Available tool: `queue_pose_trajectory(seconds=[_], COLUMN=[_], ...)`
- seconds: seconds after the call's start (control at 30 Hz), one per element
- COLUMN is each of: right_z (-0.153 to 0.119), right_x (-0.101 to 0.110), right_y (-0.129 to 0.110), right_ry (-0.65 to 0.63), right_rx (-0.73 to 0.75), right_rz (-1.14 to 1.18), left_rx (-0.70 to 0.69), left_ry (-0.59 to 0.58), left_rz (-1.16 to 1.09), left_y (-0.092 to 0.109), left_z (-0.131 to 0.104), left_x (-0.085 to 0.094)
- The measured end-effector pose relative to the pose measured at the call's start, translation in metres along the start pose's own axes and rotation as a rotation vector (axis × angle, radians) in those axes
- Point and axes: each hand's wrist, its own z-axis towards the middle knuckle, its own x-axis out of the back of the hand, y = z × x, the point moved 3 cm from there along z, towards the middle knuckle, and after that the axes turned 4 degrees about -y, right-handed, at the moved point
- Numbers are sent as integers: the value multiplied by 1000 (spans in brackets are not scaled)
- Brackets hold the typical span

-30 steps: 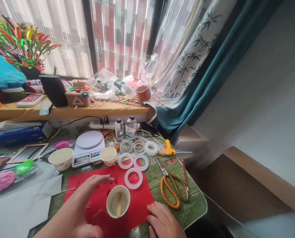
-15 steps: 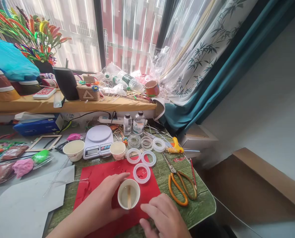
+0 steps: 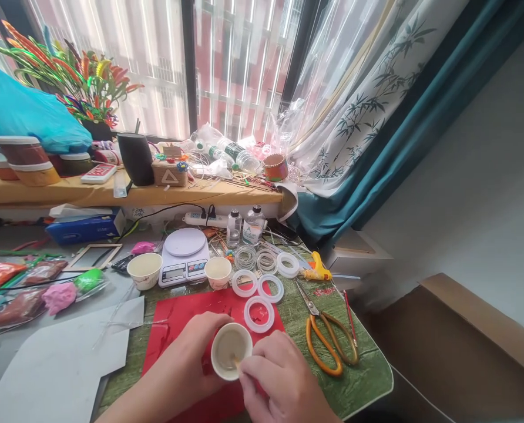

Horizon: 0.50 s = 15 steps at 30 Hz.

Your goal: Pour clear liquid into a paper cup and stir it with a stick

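Note:
My left hand (image 3: 202, 349) is closed around the side of a white paper cup (image 3: 216, 365) standing over a red sheet (image 3: 178, 308). Cloudy, pale liquid (image 3: 229, 342) fills part of the cup. Between the thumb and fingers of my right hand (image 3: 276, 376) is a wooden stir stick (image 3: 237, 359), its lower end dipped in the liquid near the cup's right wall. Just beyond the cup lie white ring-shaped silicone molds, the closest ring mold (image 3: 247, 322) resting on the red sheet.
Orange-handled scissors (image 3: 319, 343) lie right of my hands, beside a red pencil-like stick (image 3: 350, 317). Farther back stand a kitchen scale (image 3: 185, 249), paper cups (image 3: 145, 272), clear bottles (image 3: 253, 226) and a yellow glue gun (image 3: 318, 267). White board pieces (image 3: 63, 358) lie left.
My right hand has moved up and left to the cup and taken hold of the stir stick. The stick has shifted in the liquid. The whole view has shifted slightly.

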Motion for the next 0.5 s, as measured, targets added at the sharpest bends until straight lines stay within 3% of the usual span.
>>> queue_pose_trajectory(seconds=[0.2, 0.37, 0.5], right_z=[40, 72, 84], right_x=[1, -28, -44], right_y=[14, 24, 30], right_ry=[-77, -158, -170], right_rx=[-66, -179, -237], right_rz=[-33, 210, 229], left_rx=[44, 101, 91], left_ry=[183, 275, 278], left_rz=[-2, 68, 114], left_y=[0, -6, -15], left_z=[5, 12, 16], left_x=[8, 27, 37])
